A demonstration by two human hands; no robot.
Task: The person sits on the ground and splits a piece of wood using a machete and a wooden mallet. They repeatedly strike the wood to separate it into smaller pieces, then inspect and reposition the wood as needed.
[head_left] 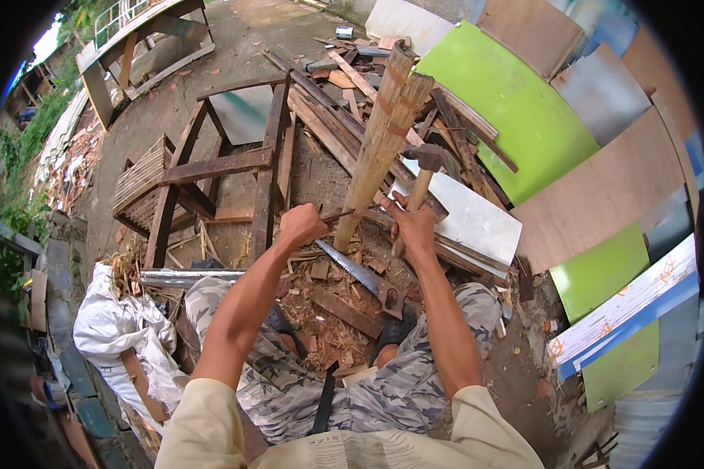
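Observation:
My left hand (303,225) is closed round a thin dark tool (335,214), which reaches the lower part of an upright wooden post (366,170). Its kind I cannot make out. The post is pale and rough, with a split-looking top and reddish bands. Just right of it, my right hand (413,225) grips the wooden handle of a hammer (420,187), whose dark head points up and away from me. A handsaw (360,273) with a wooden handle lies on the ground between my feet, below both hands.
Wood chips and a short board (346,313) litter the ground before me. A dark wooden frame (219,168) stands at left, near a white sack (125,324). Scrap lumber (328,121) is heaped behind the post. Green panels (508,102) and a white board (477,219) lie at right.

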